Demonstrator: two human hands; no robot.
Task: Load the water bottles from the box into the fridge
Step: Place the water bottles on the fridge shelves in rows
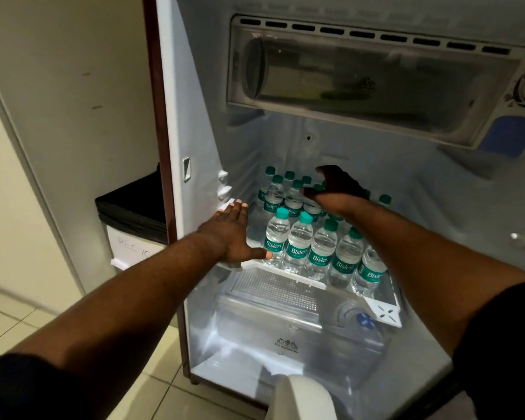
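So both hands are inside the fridge [194, 116] right now. The left hand [234, 231] is flat and spread wide, fingers straight, with its thumb touching the nearest of the water bottles [300, 247] in the front row. The right hand [337, 189] is further in, over the caps of the back bunch with its fingers curled. Honestly I can't tell if it's gripping a bottle or just nudging one, since it's dark and a bit blurry back there. All the bottles stand upright on the shelf [285, 272], between and just beyond the two hands, packed side by side. The box isn't in view at all. What I'd worry about: the right forearm crosses just above the right end of the front row, so a dropped elbow could knock those over domino style. They also stand close to the shelf's front edge, so a tipped one would likely roll off onto the crisper drawer [285, 328] below the left hand. Shoving too hard with that left thumb could also topple the corner bottle.
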